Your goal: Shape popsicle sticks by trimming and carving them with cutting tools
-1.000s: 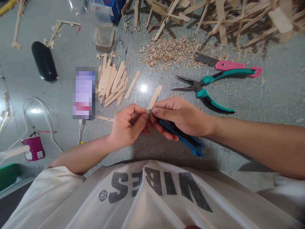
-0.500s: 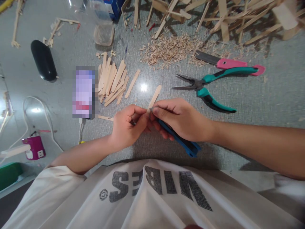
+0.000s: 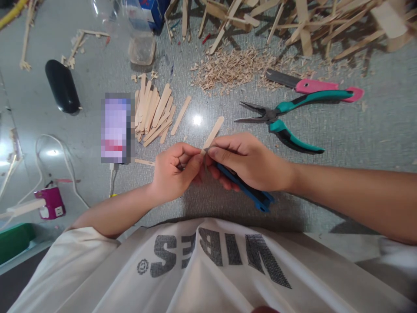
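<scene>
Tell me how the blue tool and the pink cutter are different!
The blue tool is held in the right hand, while the pink cutter lies on the table. Fingers hide much of the blue tool; the pink cutter has its long dark blade showing, and a handle of the pliers partly covers it instead. Both are long and narrow.

- I can see a pale, flat wooden stick point(image 3: 215, 130), its near end hidden in the left hand point(image 3: 176, 171), its rounded far end slanting away rightward.
- That blue-and-black tool point(image 3: 250, 191) sits slantwise in the right hand point(image 3: 257, 161), grey tip at the stick.
</scene>
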Demonstrator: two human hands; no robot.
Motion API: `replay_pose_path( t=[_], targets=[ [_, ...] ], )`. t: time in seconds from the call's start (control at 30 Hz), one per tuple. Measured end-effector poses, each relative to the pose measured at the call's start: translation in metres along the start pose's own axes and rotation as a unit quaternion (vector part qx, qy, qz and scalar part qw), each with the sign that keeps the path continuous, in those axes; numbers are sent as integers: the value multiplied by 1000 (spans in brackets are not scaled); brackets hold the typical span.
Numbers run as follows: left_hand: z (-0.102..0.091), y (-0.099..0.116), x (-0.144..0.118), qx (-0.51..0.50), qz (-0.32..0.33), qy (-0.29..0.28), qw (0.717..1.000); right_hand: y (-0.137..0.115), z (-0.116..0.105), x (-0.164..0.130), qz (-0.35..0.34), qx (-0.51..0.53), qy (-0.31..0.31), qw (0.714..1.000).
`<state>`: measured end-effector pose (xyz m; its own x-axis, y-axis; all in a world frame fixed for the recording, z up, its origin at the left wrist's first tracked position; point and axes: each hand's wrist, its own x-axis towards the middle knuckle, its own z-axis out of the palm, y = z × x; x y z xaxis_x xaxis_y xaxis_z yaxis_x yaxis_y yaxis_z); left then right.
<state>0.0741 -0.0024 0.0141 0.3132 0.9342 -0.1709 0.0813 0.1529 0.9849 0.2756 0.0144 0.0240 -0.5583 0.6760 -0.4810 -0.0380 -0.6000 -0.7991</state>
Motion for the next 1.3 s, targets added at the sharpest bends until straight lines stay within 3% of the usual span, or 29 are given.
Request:
replay_pose_path(
  t=[0.33,0.67,1.1,1.3],
  targets=[
    [2,-11,-6,39,18,12,999,4,5,-3,-50,-45,28,997],
    [3,-15,-13,144,61,38,987,5,6,-4,-37,-84,48,995],
    [-2,-8,-4,35,39,-16,999,-3,1,1,-9,-61,1,998],
    [-2,-2,1,-8,16,-13,1000,-1,-2,3,-11,-36,-12,999]
  ],
)
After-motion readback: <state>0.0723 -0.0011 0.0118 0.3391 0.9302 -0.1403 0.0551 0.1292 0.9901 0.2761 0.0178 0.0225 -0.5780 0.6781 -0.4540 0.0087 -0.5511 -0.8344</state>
